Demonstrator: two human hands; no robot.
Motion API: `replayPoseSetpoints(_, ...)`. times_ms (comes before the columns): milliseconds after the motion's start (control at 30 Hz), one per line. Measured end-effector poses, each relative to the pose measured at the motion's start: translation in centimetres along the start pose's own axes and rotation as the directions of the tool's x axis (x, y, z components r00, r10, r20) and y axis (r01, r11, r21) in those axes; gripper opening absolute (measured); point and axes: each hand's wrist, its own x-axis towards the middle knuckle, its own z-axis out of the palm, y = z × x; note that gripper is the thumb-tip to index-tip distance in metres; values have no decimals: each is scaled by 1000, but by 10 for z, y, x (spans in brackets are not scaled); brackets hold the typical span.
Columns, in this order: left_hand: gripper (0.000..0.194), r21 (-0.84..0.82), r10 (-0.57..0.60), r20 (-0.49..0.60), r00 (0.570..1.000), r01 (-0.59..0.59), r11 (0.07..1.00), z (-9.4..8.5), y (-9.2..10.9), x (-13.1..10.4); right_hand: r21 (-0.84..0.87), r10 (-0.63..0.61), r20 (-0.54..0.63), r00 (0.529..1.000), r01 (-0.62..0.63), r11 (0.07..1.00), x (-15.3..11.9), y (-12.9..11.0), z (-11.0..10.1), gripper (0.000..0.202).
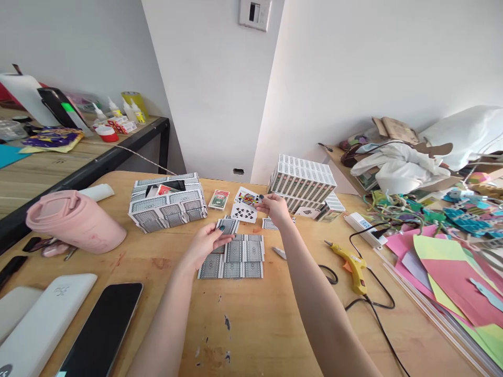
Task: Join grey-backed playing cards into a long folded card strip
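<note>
My left hand (pixel 210 242) pinches a face-down playing card (pixel 228 225) above the upper left of a block of overlapping face-down cards (pixel 243 255). Farther back and to the right, my right hand (pixel 274 207) has its fingertips closed on the edge of a face-up court card (pixel 247 197). Just in front of that card lies a face-up ten of spades (pixel 244 212). A green and white card pack (pixel 219 199) rests to the left of them. Part of another face-down card (pixel 269 224) shows beside my right wrist.
A card-covered box (pixel 168 207) stands left, near a pink tumbler (pixel 76 220). Stacked card packs (pixel 304 180) stand behind my right hand. A yellow glue gun (pixel 353 267) with its cable, a power strip (pixel 365 229) and colored paper (pixel 456 277) lie right; a black phone (pixel 102 330) lies front left.
</note>
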Motion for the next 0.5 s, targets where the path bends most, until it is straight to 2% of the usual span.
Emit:
replayPoseSetpoints(33,14,-53,34,11,999,-34,998,1,0,1,65,-20,21,1000,19,998,-7,0,0,18)
replayPoseSetpoints(100,19,-129,103,-2,995,-102,986,1,0,3,298,-86,81,993,58,953,-23,5,-1,23)
replayPoseSetpoints(133,22,-139,130,-22,991,-132,982,1,0,4,351,-100,55,993,74,933,-31,10,-1,25)
replayPoseSetpoints(233,29,-8,202,-78,976,-203,979,-1,-4,7,314,-94,-81,992,115,942,-51,31,-4,30)
replayPoseSetpoints(333,52,134,286,-117,951,-270,954,-5,-9,9,309,-36,-122,992,72,948,-65,49,-6,53)
replayPoseSetpoints(400,53,126,269,-147,952,-252,960,-6,-12,11,328,-10,-82,997,36,944,-71,56,-7,55)
replayPoseSetpoints(500,47,96,199,-169,965,-185,978,-6,-13,12,346,-16,5,1000,14,938,-78,59,-5,42)
